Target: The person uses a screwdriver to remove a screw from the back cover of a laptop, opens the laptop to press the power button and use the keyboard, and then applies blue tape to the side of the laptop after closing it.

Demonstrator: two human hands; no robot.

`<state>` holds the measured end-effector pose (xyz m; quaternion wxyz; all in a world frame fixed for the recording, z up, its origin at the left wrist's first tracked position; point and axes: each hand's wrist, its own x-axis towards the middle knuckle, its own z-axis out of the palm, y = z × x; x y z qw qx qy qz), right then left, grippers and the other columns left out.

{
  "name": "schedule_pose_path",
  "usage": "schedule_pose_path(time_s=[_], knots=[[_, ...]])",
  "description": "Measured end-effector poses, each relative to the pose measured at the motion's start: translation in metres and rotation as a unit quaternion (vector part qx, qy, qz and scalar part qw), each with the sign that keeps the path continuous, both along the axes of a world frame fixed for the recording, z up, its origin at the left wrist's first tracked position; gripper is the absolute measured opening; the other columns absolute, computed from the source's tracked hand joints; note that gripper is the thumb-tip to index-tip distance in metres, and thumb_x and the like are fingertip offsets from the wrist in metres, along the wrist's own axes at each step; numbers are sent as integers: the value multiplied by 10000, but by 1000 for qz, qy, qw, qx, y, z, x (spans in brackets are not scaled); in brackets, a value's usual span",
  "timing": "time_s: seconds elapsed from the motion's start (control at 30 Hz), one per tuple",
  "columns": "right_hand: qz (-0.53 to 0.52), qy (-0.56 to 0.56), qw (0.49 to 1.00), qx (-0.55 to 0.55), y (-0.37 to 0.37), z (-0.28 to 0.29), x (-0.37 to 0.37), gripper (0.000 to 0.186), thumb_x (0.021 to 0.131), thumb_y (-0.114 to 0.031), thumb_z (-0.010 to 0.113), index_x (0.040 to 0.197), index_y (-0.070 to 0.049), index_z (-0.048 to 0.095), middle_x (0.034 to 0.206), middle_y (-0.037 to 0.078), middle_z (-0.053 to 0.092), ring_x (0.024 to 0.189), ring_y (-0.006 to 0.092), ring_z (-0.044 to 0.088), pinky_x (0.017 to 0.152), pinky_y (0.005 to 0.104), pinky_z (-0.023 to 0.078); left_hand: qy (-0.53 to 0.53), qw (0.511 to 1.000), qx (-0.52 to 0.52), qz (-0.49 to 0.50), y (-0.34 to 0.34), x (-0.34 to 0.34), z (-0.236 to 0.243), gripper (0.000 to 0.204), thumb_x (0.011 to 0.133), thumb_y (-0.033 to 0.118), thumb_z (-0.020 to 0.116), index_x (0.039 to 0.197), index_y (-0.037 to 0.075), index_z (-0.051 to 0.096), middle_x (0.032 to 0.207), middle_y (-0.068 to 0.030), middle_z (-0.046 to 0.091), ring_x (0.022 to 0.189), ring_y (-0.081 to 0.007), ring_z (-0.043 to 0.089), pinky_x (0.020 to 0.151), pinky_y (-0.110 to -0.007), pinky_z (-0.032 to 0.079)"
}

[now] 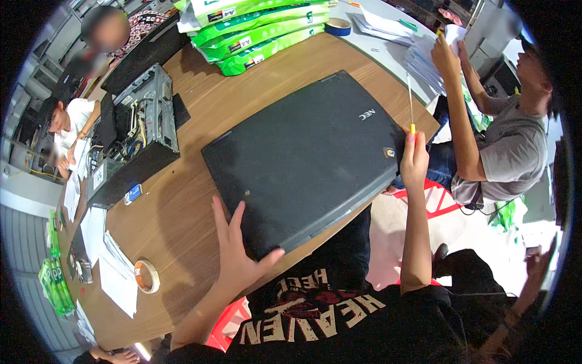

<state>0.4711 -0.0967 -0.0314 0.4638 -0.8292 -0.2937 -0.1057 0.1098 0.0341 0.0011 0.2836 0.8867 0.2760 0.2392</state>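
A closed black laptop [303, 158] lies in front of me near the table's edge, with a small round sticker on its lid. My left hand [239, 246] is at its near left corner, fingers spread and the thumb over the front edge. In my right hand [414, 161], beside the laptop's right end, is a screwdriver [411, 115] with a yellow and orange handle. Its thin metal shaft points up and away from me.
An opened computer case [130, 139] with exposed parts stands at the left. Green paper packs [260, 36] are stacked at the far side. A tape roll [146, 276] and loose papers [115, 273] lie at near left. One person [509, 133] holds papers at right; others sit at far left.
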Motion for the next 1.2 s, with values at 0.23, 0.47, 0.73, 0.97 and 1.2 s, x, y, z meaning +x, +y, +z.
schedule_pose_path(time_s=[0.23, 0.47, 0.73, 0.97, 1.2], knots=[[0, -19, 1000, 9, 1, -2, 3, 312, 995, -266, 372, 1073, -41, 574, 722, 163, 522, 636, 263, 555, 596, 359, 424, 177, 983, 29, 25, -13, -11, -15, 1297, 542, 516, 823, 1437, -26, 56, 1449, -322, 141, 1358, -480, 126, 1084, -607, 113], [36, -43, 998, -34, 11, 8, 15, 269, 987, -237, 394, 896, 0, 486, 738, 223, 535, 683, 380, 553, 596, 417, 407, 215, 976, 39, 26, -12, -4, -13, 1314, 545, 557, 795, 1419, -74, 45, 1424, -333, 190, 1340, -488, 172, 1077, -611, 120], [65, -67, 995, -32, 39, -1, 69, 280, 978, -258, 414, 857, -5, 428, 731, 242, 519, 707, 438, 533, 612, 459, 397, 170, 984, 60, 5, 15, 38, -13, 1264, 614, 524, 772, 1417, -81, 7, 1339, -441, 216, 1297, -554, 194, 1041, -634, 172], [87, -106, 990, -33, 86, -4, 121, 267, 970, -273, 410, 920, -16, 462, 813, 266, 568, 797, 443, 557, 681, 495, 410, 168, 982, 89, 16, 49, 79, -19, 1238, 656, 527, 748, 1412, -95, -9, 1327, -453, 231, 1301, -553, 185, 1060, -613, 144], [53, -127, 986, -96, 118, 6, 159, 304, 968, -314, 393, 982, -24, 485, 866, 235, 599, 841, 419, 575, 725, 486, 437, 190, 980, 53, 40, 73, 127, -23, 1227, 692, 523, 737, 1412, -82, -52, 1366, -441, 183, 1335, -515, 146, 1088, -585, 96]])
